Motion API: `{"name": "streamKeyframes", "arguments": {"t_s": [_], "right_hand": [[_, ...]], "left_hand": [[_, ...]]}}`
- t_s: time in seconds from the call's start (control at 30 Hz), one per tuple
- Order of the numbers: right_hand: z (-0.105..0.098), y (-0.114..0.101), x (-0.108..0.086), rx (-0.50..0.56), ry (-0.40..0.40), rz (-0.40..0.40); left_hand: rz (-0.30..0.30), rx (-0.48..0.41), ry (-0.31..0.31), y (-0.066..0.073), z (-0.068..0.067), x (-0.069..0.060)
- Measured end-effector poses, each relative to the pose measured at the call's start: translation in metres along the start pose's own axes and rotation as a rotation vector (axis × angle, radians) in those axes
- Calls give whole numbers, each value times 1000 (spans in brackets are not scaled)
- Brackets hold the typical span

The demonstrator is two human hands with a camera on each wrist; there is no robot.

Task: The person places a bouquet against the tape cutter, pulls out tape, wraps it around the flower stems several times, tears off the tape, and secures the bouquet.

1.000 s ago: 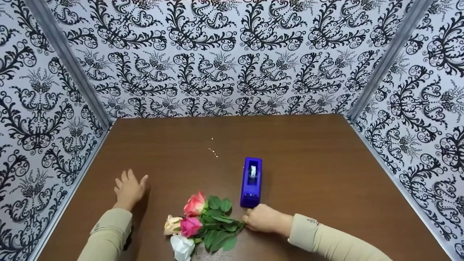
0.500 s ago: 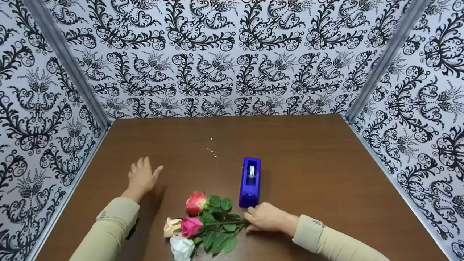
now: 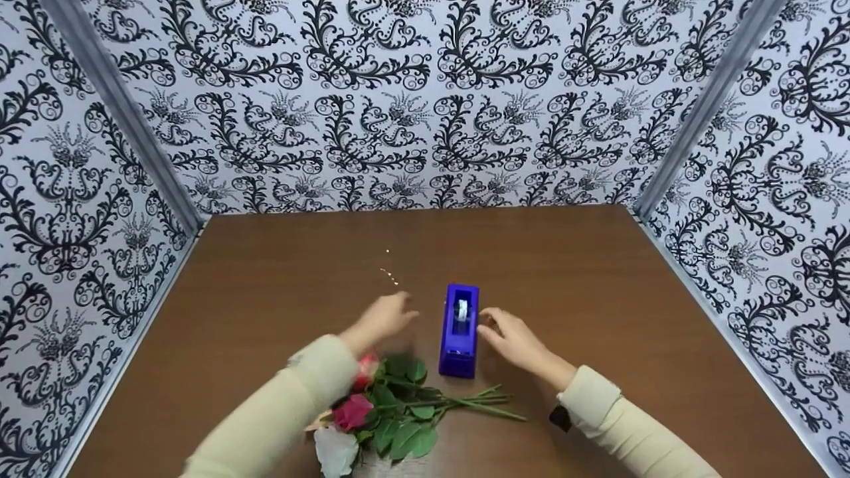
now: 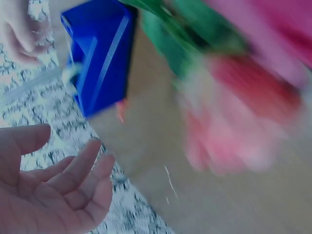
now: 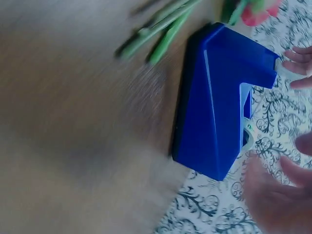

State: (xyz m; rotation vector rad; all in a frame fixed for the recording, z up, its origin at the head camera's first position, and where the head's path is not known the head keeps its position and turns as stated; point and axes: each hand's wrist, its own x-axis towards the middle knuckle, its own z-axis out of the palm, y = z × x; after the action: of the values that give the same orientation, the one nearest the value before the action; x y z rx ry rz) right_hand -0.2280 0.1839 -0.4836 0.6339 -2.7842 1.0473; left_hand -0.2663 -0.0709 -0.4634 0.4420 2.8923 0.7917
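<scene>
Four roses (image 3: pixel 354 411) lie bunched at the lower middle of the frame, no tape visible on their stems (image 3: pixel 495 410). The blue tape dispenser (image 3: pixel 459 342), right of centre, stands not yet held; left grip (image 3: pixel 382 320) and right grip (image 3: pixel 514 340) flank it, both empty, fingers relaxed.

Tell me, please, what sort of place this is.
Probably an indoor booth set up for tabletop work: black-and-white patterned panels joined by grey corner strips enclose the visible far end of a brown table, where a blue tape dispenser stands.
</scene>
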Motion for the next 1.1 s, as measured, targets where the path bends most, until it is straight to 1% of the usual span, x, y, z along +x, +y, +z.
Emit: {"name": "streamKeyframes", "arguments": {"t_s": [0.03, 0.07, 0.1, 0.13, 0.17, 0.2, 0.23, 0.27, 0.3, 0.33, 0.37, 0.4, 0.43, 0.5, 0.53, 0.6, 0.67, 0.7, 0.77, 0.8, 0.87, 0.9, 0.93, 0.97, 1.03, 1.07, 1.1], "right_hand": [[2, 1, 0, 55, -59, 50], [3, 2, 0, 111, -111, 81], [5, 3, -1, 157, -146, 101], [7, 3, -1, 200, -172, 115], [8, 4, -1, 240, -188, 128], [10, 5, -1, 270, -196, 138], [11, 5, -1, 299, -197, 148], [12, 5, 0, 320, -195, 159], [12, 5, 0, 329, -192, 165], [12, 5, 0, 339, -197, 171], [13, 5, 1, 334, -200, 173], [13, 5, 2, 333, -210, 174], [13, 5, 3, 335, -220, 172], [13, 5, 5, 332, -237, 162], [13, 5, 7, 341, -244, 156], [14, 5, 9, 354, -241, 143], [15, 4, 13, 357, -204, 142], [16, 4, 15, 358, -175, 158], [17, 1, 17, 333, -107, 216], [17, -1, 17, 314, -83, 256], [19, -6, 18, 279, -62, 330], [19, -8, 18, 269, -66, 365], [20, -11, 18, 268, -82, 396], [21, -12, 18, 284, -106, 429], [24, -15, 17, 360, -140, 484], [25, -15, 17, 407, -147, 514], [26, -15, 17, 458, -154, 541]], "left_hand": [[34, 8, 6, -9, 20, 15], [39, 4, -13, -15, 35, 26], [67, 13, -11, -22, 52, 37], [42, -20, -45, -22, 61, 43], [-1, -80, -82, -23, 72, 50], [-51, -165, -119, -22, 80, 55], [-128, -262, -166, -10, 75, 50], [-199, -359, -198, 4, 67, 42], [-221, -422, -195, 13, 64, 37], [-258, -476, -197, 25, 56, 29], [-246, -488, -177, 32, 53, 24], [-231, -489, -163, 37, 50, 20], [-209, -469, -146, 41, 48, 17], [-171, -396, -114, 44, 46, 14], [-165, -380, -102, 45, 45, 13], [-177, -393, -99, 45, 44, 15], [-189, -399, -90, 44, 44, 17], [-198, -397, -86, 44, 44, 20], [-213, -378, -77, 44, 44, 25], [-213, -353, -70, 43, 47, 28], [-208, -306, -51, 40, 53, 35], [-176, -279, -27, 31, 64, 44], [-157, -249, -10, 22, 75, 53], [-138, -226, 2, 11, 87, 63], [-84, -184, 45, -13, 114, 85], [-88, -188, 30, -23, 125, 93], [-77, -196, 23, -35, 139, 106]]}}
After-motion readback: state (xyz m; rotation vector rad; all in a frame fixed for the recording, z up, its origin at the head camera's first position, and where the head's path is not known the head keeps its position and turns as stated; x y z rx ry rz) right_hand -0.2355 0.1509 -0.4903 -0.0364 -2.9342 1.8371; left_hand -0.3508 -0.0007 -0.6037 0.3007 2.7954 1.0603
